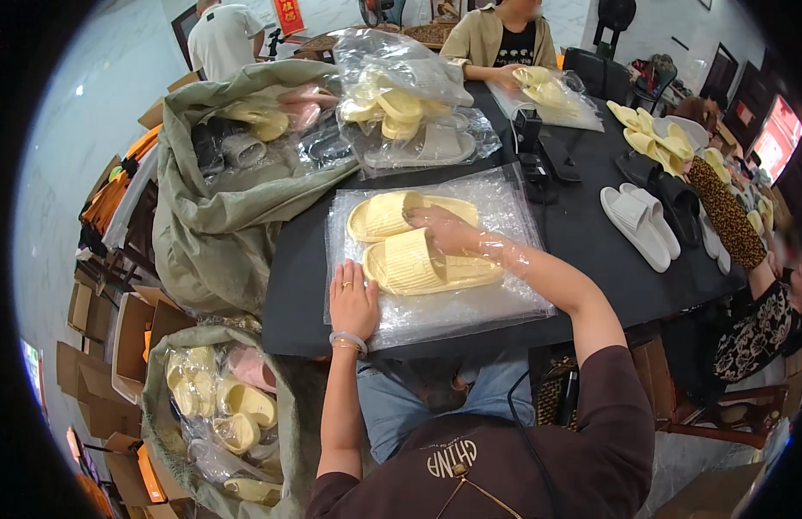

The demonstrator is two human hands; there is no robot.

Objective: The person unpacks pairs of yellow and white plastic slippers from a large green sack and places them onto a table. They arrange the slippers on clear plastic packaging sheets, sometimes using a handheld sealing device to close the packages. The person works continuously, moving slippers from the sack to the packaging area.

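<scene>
A pair of pale yellow slippers lies side by side on a stack of clear plastic bags on the black table, toes to the left. My right hand reaches in from the right, with shiny film over the wrist and forearm. Its fingers are closed at the strap opening of the farther slipper, their tips partly hidden under the strap. My left hand rests flat on the bags' left edge, fingers stretched out, just beside the nearer slipper's toe.
Bagged slippers pile up at the table's far left, beside a large green sack. A second sack stands low at left. Grey slippers and black devices lie right. Across the table, a person handles yellow slippers.
</scene>
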